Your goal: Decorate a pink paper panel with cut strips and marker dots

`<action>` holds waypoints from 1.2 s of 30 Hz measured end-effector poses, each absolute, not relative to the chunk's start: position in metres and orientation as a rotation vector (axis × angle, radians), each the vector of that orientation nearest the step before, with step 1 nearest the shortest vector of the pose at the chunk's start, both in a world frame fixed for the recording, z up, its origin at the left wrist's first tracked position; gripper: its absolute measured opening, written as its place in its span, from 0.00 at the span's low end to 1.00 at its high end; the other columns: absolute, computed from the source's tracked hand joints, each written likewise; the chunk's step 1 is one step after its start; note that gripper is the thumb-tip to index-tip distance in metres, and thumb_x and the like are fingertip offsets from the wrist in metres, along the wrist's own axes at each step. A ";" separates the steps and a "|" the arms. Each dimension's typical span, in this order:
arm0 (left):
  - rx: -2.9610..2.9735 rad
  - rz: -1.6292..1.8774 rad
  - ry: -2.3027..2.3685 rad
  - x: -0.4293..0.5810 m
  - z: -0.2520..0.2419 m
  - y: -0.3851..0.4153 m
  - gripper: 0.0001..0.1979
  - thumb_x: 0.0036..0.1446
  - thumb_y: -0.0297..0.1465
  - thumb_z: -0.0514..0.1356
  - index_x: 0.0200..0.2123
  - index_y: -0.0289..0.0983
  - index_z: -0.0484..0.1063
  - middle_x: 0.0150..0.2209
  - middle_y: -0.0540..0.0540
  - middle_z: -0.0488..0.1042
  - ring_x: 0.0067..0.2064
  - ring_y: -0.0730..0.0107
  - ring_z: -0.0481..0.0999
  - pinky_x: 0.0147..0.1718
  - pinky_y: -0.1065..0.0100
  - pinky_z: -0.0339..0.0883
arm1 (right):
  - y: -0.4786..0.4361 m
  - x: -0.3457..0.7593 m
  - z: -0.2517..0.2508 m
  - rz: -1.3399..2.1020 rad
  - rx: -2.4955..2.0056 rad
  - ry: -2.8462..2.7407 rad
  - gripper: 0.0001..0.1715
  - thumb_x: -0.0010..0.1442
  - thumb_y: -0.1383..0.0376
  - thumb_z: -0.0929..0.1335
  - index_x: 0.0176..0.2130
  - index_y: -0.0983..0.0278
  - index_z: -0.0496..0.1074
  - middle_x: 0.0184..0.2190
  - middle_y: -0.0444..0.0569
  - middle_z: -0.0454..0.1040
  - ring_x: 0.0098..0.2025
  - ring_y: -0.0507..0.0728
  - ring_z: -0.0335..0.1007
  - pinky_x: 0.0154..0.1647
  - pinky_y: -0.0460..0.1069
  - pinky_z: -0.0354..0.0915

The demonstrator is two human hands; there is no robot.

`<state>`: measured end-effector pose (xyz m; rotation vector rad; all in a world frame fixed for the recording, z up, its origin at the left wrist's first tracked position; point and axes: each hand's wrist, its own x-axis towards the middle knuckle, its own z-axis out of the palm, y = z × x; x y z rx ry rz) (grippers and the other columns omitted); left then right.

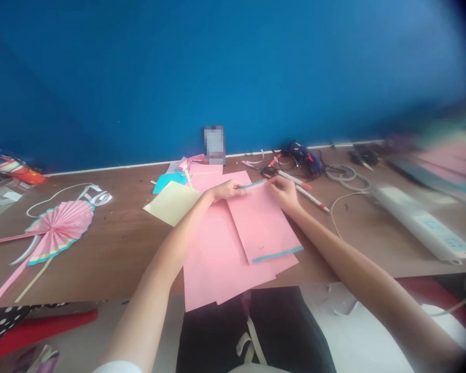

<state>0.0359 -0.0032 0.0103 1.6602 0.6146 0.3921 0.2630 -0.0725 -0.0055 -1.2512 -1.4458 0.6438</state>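
Note:
A pink paper sheet (262, 223) with a blue strip along its near edge lies on top of other pink sheets (213, 264) on the brown table (124, 243). My left hand (226, 190) pinches the far edge of that top sheet at its left corner, where a blue strip (254, 184) runs. My right hand (282, 194) pinches the same far edge at the right end of the strip. Both hands have their fingers closed on the paper.
A yellow sheet (173, 203) and a cyan piece (166, 181) lie left of the stack. A pink pleated paper fan (60, 228) sits at far left. Pens (306, 192), scissors, cables (349, 178) and a white power strip (423, 225) lie to the right.

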 end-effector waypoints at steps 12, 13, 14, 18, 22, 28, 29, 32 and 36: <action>1.372 0.941 0.881 0.043 -0.004 -0.001 0.18 0.50 0.45 0.64 0.28 0.35 0.69 0.21 0.54 0.69 0.21 0.79 0.64 0.23 0.73 0.55 | -0.070 0.278 -0.005 0.571 -1.281 -1.266 0.09 0.53 0.61 0.62 0.26 0.60 0.55 0.21 0.40 0.54 0.24 0.52 0.51 0.26 0.47 0.53; 1.407 0.943 0.906 0.043 -0.004 -0.002 0.19 0.50 0.46 0.64 0.27 0.35 0.68 0.20 0.54 0.68 0.20 0.80 0.63 0.22 0.73 0.54 | -0.070 0.278 -0.006 0.574 -1.273 -1.275 0.08 0.54 0.61 0.62 0.27 0.60 0.56 0.22 0.40 0.54 0.24 0.52 0.52 0.26 0.47 0.54; 1.446 0.933 0.917 0.044 -0.004 -0.003 0.19 0.50 0.46 0.64 0.27 0.35 0.68 0.19 0.54 0.67 0.20 0.80 0.63 0.21 0.73 0.54 | -0.070 0.277 -0.007 0.567 -1.271 -1.282 0.06 0.54 0.61 0.62 0.29 0.60 0.57 0.22 0.40 0.56 0.25 0.52 0.53 0.27 0.47 0.54; 1.534 0.875 0.885 0.044 -0.004 -0.005 0.20 0.49 0.47 0.65 0.26 0.34 0.70 0.19 0.53 0.67 0.20 0.79 0.63 0.22 0.72 0.55 | -0.071 0.276 -0.005 0.451 -1.321 -1.284 0.14 0.60 0.58 0.60 0.45 0.60 0.60 0.28 0.43 0.65 0.28 0.54 0.61 0.30 0.48 0.59; 1.585 0.874 0.807 0.045 -0.004 -0.005 0.21 0.50 0.47 0.64 0.28 0.33 0.71 0.23 0.51 0.69 0.24 0.78 0.65 0.25 0.72 0.58 | -0.083 0.274 0.014 -0.045 -1.428 -1.545 0.25 0.58 0.62 0.63 0.54 0.62 0.60 0.44 0.56 0.71 0.43 0.62 0.67 0.44 0.56 0.61; 1.799 0.650 0.761 0.050 -0.005 -0.010 0.22 0.50 0.46 0.64 0.33 0.31 0.75 0.27 0.47 0.73 0.26 0.76 0.68 0.28 0.71 0.60 | -0.097 0.254 0.027 -0.329 -1.381 -2.027 0.18 0.63 0.66 0.59 0.50 0.62 0.68 0.50 0.57 0.72 0.50 0.65 0.65 0.51 0.57 0.54; 1.805 0.626 0.754 0.051 -0.006 -0.010 0.21 0.50 0.46 0.64 0.36 0.31 0.76 0.28 0.47 0.74 0.26 0.75 0.69 0.28 0.71 0.61 | -0.096 0.250 0.024 -0.298 -1.365 -2.063 0.17 0.63 0.65 0.59 0.49 0.63 0.69 0.47 0.57 0.74 0.49 0.64 0.66 0.50 0.56 0.55; 1.816 0.626 0.747 0.053 -0.010 -0.009 0.20 0.50 0.43 0.65 0.39 0.32 0.76 0.30 0.47 0.76 0.29 0.73 0.72 0.32 0.70 0.63 | -0.091 0.241 0.013 -0.104 -1.303 -2.200 0.14 0.65 0.63 0.60 0.43 0.63 0.72 0.36 0.53 0.76 0.39 0.60 0.69 0.45 0.53 0.56; 1.812 0.625 0.691 0.052 -0.012 -0.006 0.19 0.46 0.40 0.68 0.38 0.32 0.76 0.33 0.45 0.78 0.35 0.70 0.75 0.39 0.69 0.65 | -0.088 0.238 0.007 0.152 -1.310 -2.148 0.13 0.65 0.65 0.60 0.37 0.63 0.73 0.29 0.49 0.76 0.31 0.56 0.69 0.36 0.49 0.55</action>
